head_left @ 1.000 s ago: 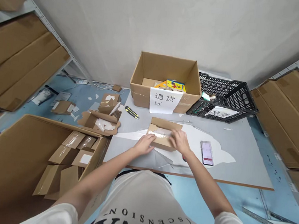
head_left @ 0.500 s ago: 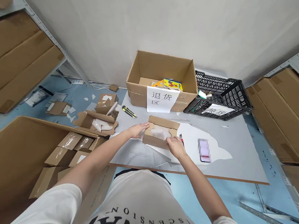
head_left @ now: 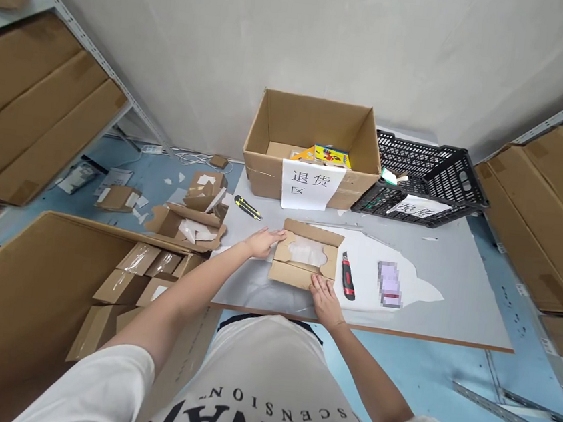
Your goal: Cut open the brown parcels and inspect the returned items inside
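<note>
A small open cardboard box (head_left: pixel 329 264) lies on the table in front of me, with white translucent wrapping (head_left: pixel 306 250) inside. My left hand (head_left: pixel 264 242) touches its left side, fingers stretched out. On the front flap (head_left: pixel 287 273), folded outward, the fingers of my right hand (head_left: pixel 325 301) lie flat. Neither hand grips anything I can see. Just right of the box is a red and black utility knife (head_left: pixel 348 276). A phone (head_left: pixel 390 284) with a blurred screen lies farther right.
Behind stand a large labelled carton (head_left: pixel 260 168) holding colourful packs and a black plastic crate (head_left: pixel 465 190). A yellow and black cutter (head_left: pixel 248 207) lies at the table's back left. Opened boxes (head_left: pixel 172 223) and a big carton of small boxes (head_left: pixel 57 241) are on the left.
The box's front wall has been folded down toward me as a flap. My right hand has moved nearer to me onto it, leaving the red utility knife uncovered.
</note>
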### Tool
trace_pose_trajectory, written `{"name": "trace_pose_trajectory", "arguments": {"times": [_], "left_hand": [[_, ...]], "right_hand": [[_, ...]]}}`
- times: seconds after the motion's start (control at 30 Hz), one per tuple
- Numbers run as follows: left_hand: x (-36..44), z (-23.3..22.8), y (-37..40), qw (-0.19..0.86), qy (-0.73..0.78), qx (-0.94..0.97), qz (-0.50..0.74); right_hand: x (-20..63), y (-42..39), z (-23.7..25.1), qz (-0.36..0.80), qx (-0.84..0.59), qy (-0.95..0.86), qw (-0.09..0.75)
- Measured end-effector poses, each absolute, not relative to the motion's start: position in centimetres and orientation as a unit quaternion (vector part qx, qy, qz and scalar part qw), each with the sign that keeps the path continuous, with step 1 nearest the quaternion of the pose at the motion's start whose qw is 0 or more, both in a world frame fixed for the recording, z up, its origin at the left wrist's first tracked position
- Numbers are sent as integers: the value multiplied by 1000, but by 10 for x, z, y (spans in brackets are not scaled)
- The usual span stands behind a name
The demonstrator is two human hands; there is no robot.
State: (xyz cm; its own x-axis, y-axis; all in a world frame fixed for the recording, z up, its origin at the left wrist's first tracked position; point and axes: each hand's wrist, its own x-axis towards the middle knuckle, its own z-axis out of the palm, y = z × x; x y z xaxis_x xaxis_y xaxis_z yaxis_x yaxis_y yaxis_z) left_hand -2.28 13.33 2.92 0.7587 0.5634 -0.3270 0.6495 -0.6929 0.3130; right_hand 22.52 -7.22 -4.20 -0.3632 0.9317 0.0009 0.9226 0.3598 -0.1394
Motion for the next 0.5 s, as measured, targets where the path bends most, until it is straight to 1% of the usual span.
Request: {"name": "trace_pose_trajectory", "arguments": {"times": [0.07,0.17,0.3,0.37,0.43,0.5], "left_hand": [[-21,30,130,207,336,914,-92],[-14,31,121,194,360,909,-74],[-1,32,105,153,414,897,-39],[6,34,100,134,417,899,-19],[13,38,100,133,383,914,-10],[21,43,104,146,308,940,-15]], "right_hand": [[222,-74,-43,70,-576,-813,38],[219,-74,-34,98,-584,-803,65],[227,-65,-3,167,-590,-779,132],[234,-51,19,201,-603,-757,150],[241,-30,41,225,-615,-744,133],[243,-6,60,234,-599,-761,84]]}}
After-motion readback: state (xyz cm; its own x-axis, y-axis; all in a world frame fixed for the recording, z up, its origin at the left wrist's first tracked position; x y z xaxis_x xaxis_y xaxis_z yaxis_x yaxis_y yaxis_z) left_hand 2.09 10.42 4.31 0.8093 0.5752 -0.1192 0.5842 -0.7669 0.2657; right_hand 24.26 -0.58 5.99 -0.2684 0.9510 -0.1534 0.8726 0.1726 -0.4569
